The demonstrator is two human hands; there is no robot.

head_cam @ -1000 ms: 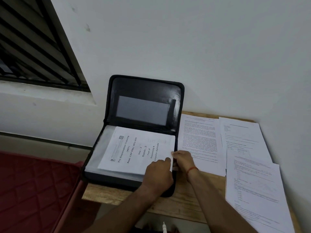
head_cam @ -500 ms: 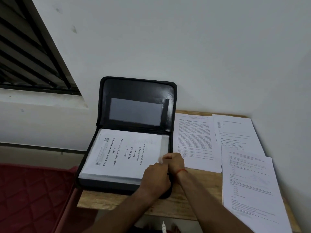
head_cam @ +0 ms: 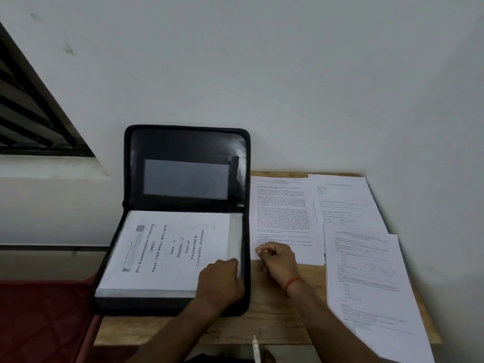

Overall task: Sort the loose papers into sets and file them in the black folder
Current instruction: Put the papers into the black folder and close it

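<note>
— What sort of room is it?
— A plain white wall (head_cam: pixel 288 74) stands behind a small wooden tabletop (head_cam: pixel 275 315). There is a barred window (head_cam: pixel 31 121) up on the left, and a red quilted mattress (head_cam: pixel 39 323) just beside the tabletop's left end.

— Where is the black folder?
— The black folder (head_cam: pixel 187 145) lies open at the left end of the tabletop, with its lid upright against the wall. A paper stack (head_cam: pixel 167 247) fills the lower half, and its top sheet is headed "Pre Examination Training". The lid carries a clear pocket (head_cam: pixel 186 179).

— And the hands?
— The left hand (head_cam: pixel 220 280) rests on the stack's near right corner, its fingers (head_cam: pixel 233 263) curled down over the right edge. The tips are hidden, so I cannot tell whether they grip any sheets. The right hand (head_cam: pixel 277 260) is just right of the folder with its fingers (head_cam: pixel 264 248) curled. Thumb and forefinger pinch the near left corner of the dense-text sheet (head_cam: pixel 281 213).

— What else lies around?
— A form sheet (head_cam: pixel 340 200) lies at the far right corner. A long printed sheet (head_cam: pixel 366 284) lies nearer, overlapping the form sheet and hanging past the tabletop's near edge. A red thread (head_cam: pixel 294 281) circles the right wrist.

— Anything unclear?
— The small print on the loose sheets is too blurred to read. A thin white object (head_cam: pixel 255 348) is cut off at the bottom, and I cannot tell what it is.
</note>
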